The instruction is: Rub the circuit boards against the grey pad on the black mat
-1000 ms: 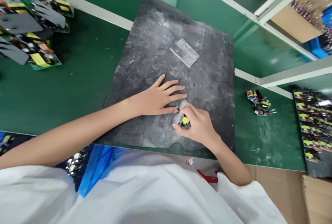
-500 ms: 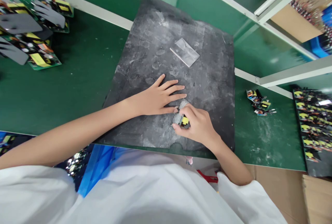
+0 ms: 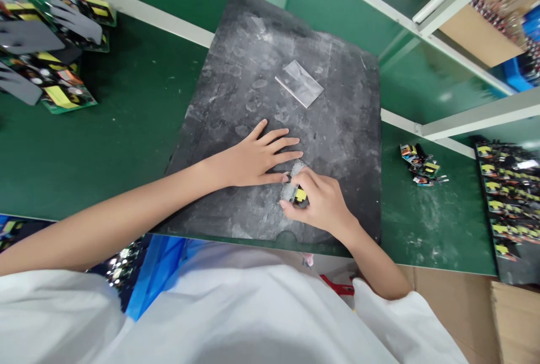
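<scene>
My left hand (image 3: pixel 261 156) lies flat on the black mat (image 3: pixel 236 94), fingers spread, its thumb touching or close to a small dark part by the circuit board. Between the thumb and fingers of my right hand (image 3: pixel 318 198) is a small circuit board (image 3: pixel 301 195) with a yellow component, held low at the mat. My fingers cover much of the board. A greyish, worn patch of mat shows around it. Farther up the mat lies a flat, shiny grey plate (image 3: pixel 300 84), apart from both hands.
Circuit boards with grey metal plates (image 3: pixel 54 43) stand at the far left of the green bench (image 3: pixel 143 99). To the right lie a few small boards (image 3: pixel 422 166) and a black tray (image 3: pixel 502 201) with rows of boards. A blue bin (image 3: pixel 147 274) sits below the bench edge.
Both hands keep nearly the same pose and place, with the right hand still gripping the circuit board. The whole view has shifted very slightly.
</scene>
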Available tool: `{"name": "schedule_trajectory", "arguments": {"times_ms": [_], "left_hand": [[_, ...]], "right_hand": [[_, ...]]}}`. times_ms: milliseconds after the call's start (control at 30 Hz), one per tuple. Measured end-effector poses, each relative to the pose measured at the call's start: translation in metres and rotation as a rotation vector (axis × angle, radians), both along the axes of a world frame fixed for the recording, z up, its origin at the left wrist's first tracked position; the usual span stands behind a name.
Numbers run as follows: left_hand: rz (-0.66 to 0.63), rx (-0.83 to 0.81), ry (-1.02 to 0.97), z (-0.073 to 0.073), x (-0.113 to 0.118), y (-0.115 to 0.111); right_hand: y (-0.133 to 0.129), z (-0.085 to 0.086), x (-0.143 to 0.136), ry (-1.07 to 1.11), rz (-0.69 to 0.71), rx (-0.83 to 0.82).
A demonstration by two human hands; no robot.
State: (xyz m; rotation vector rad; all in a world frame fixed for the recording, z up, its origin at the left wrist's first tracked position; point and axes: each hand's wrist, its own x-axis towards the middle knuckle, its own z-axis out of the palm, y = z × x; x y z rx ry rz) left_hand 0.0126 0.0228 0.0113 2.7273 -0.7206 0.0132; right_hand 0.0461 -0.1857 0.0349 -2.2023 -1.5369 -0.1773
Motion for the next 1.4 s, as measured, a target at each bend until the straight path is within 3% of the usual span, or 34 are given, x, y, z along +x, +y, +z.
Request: {"name": "schedule_trajectory", "arguments": {"times_ms": [700,933,1167,1400], "left_hand": [[0.001,-0.025,-0.023,-0.004,0.0,0.0],[0.01,-0.031,-0.002,-0.002,0.0,-0.001],[0.012,-0.017,0.009,0.002,-0.001,-0.001],[0.002,-0.019,0.005,0.001,0.0,0.0]], "right_hand": [[-0.002,-0.004,0.004,0.183,-0.013,0.055],[0.0,-0.003,0.001,0.026,0.012,0.032],[0.003,-0.005,-0.022,-0.114,0.201,0.01],[0.002,-0.008,-0.017,-0.09,0.063,0.058]]}}
